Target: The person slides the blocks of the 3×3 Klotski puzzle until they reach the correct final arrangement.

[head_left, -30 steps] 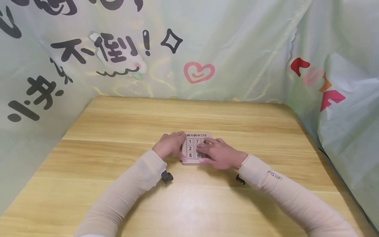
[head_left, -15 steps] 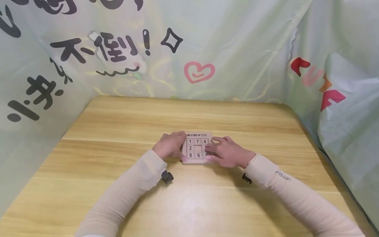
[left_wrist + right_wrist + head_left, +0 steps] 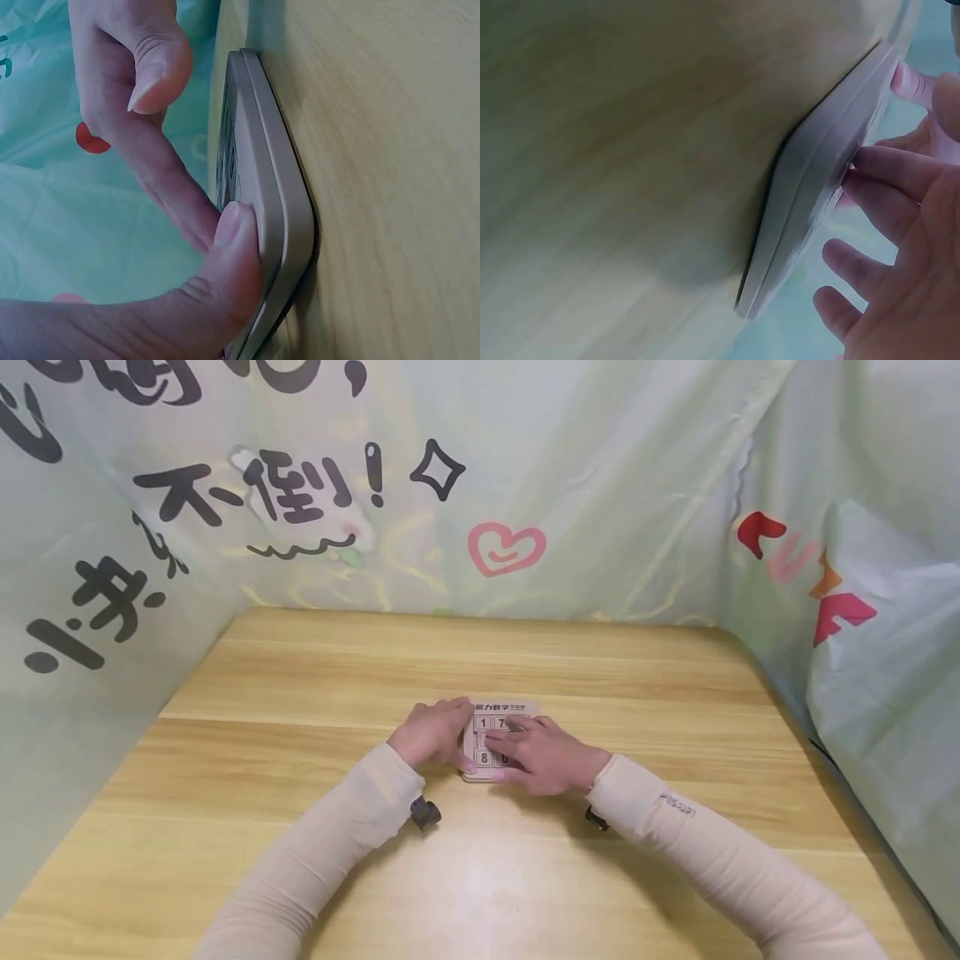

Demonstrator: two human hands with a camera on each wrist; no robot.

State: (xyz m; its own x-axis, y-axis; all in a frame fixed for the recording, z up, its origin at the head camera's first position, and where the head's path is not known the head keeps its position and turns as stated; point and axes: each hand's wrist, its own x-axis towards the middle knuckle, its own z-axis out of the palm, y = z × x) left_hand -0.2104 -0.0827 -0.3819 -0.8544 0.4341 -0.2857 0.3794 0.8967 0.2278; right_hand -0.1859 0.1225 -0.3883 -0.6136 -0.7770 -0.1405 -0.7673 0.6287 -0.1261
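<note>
A square number sliding puzzle lies on the wooden table, with 1, 7, 8 and part of a 6 showing on its tiles. My left hand grips its left side, with the thumb pressed on the near corner in the left wrist view. My right hand reaches over from the right and covers the right part of the board. Its extended fingertips touch the tiles in the middle row, near the left column. In the right wrist view, two fingers of the right hand meet the puzzle's face, while the others stay off it.
The wooden table reaches back to a pale green printed curtain. More curtain hangs along the left and right sides. A small black wrist camera sits under the left cuff, and another under the right cuff.
My right hand first slid right, showing a gap at the board's centre, then moved back left over the middle row, covering the 2 and the gap. The left hand stays on the puzzle's left edge.
</note>
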